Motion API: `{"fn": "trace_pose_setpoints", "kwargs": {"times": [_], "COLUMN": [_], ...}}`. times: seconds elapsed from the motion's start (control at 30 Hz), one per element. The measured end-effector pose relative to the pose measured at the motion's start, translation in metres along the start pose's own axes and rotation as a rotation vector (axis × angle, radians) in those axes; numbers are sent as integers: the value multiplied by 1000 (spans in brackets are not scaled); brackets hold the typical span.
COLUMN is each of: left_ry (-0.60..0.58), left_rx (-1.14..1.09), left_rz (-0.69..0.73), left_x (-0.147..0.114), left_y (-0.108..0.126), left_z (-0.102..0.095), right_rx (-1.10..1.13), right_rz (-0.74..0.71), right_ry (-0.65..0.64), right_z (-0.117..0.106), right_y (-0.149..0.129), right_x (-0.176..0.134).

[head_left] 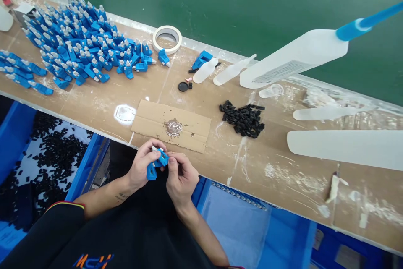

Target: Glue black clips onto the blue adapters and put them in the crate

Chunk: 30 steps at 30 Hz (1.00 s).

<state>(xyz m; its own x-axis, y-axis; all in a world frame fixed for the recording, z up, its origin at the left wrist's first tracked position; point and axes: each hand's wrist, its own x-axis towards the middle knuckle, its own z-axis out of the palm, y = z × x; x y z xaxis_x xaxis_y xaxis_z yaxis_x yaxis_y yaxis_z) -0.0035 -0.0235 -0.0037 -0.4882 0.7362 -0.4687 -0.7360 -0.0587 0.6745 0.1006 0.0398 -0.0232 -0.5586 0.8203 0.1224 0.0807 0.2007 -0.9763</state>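
Note:
My left hand [142, 167] is closed around blue plastic parts [161, 159] with white tips, at least two of them, just off the near edge of the workbench. Close against it, my right hand [181, 177] pinches at the end of one blue part; whatever small piece sits between its fingertips is hidden. Just beyond both hands lies a flat cardboard sheet [195, 132] with a wet, glossy puddle [174, 128] on it. Small black pieces [244, 118] form a heap to the right of the cardboard.
A large pile of similar blue parts [85, 46] covers the bench's left. Behind are a tape roll [157, 40], a black round lid [183, 87] and white bottles [296, 57]. Below the bench, a blue bin [78, 176] holds many black pieces; another blue bin [283, 235] stands right.

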Motion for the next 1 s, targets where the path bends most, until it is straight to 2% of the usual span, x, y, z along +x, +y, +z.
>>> {"fn": "trace_pose_setpoints", "kwargs": {"times": [0.13,0.2,0.27,0.37,0.4,0.47,0.53,0.67,0.8,0.9,1.0], "left_ry": [-7,-13,-11,28,36,29,19,26,-70,-109,-157], "left_rx": [28,-9,-65,-129,-141,-153,-135,-57,-53,-72,-64], "left_rz": [-2,-26,-60,-106,-119,-134,-129,-95,-52,-24,-6], "left_x": [0,0,1,1,1,1,1,2,4,6,9], "left_y": [4,9,17,31,35,40,41,37,35,36,33], "left_z": [0,0,-2,-7,-9,-11,-13,-17,-26,-30,-27], "right_rx": [-131,-233,-333,-482,-547,-660,-774,-886,-922,-923,-777], "right_rz": [-177,-267,-344,-357,-307,-221,-226,-284,-295,-267,-255], "right_ry": [18,77,204,394,388,264,134,18,9,77,175], "right_z": [1,-8,-30,-81,-98,-128,-145,-150,-147,-145,-129], "right_y": [-7,-9,-7,5,11,25,39,60,63,51,25], "right_x": [-1,6,23,61,76,103,126,154,166,159,130]}}
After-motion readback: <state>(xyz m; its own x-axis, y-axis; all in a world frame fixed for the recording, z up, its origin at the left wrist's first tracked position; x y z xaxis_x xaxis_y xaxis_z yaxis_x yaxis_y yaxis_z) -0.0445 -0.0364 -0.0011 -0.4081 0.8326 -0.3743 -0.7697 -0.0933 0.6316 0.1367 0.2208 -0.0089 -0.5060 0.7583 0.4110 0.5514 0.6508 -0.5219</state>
